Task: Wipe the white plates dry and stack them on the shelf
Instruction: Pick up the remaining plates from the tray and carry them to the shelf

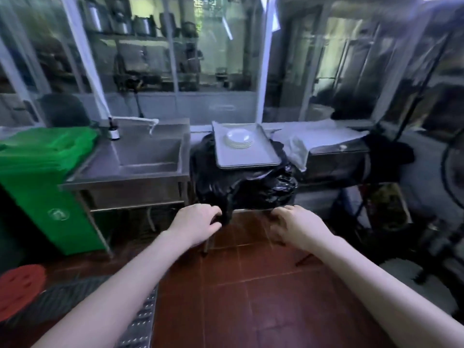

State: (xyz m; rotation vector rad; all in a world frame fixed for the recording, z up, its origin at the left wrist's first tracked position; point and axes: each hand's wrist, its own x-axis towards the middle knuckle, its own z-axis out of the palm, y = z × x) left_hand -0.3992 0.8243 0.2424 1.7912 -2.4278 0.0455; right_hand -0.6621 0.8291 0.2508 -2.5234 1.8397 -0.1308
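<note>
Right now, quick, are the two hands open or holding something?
Left hand: curled beside the black bag, grip cannot be told.
Right hand: loosely open, empty.

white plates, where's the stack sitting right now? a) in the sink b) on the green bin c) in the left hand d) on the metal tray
d: the white plates sit stacked on the metal tray, which lies on a black bag right of the sink.

Commercial kitchen — steel sink [140, 156], shelved pots [140, 25], green bin [45, 177].
</note>
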